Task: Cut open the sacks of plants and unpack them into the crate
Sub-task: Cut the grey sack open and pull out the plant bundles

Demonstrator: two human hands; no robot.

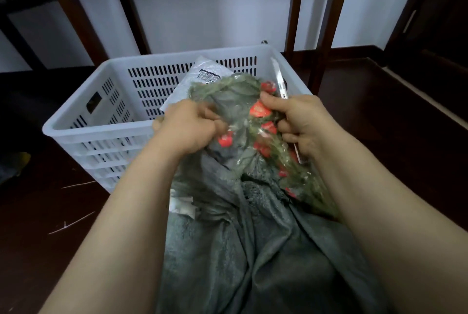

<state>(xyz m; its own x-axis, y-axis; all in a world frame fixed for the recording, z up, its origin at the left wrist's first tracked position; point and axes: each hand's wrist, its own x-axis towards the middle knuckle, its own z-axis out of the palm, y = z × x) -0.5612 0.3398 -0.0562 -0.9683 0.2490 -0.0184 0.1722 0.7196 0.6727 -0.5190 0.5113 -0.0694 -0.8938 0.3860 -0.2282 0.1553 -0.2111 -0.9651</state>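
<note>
Sack of plants [238, 104] sits right between both hands, held up over the near rim of the white crate [101, 131]. Left hand [187, 128] has its fingers dug into the clear plastic on one side. Right hand [301, 123] pinches the other side under its thumb and also grips a silver cutter [280, 82], blade poking up past the crate's wall. A white mailer [200, 73] leans inside the crate, and grey-green cloth [240, 250] lies below.
</note>
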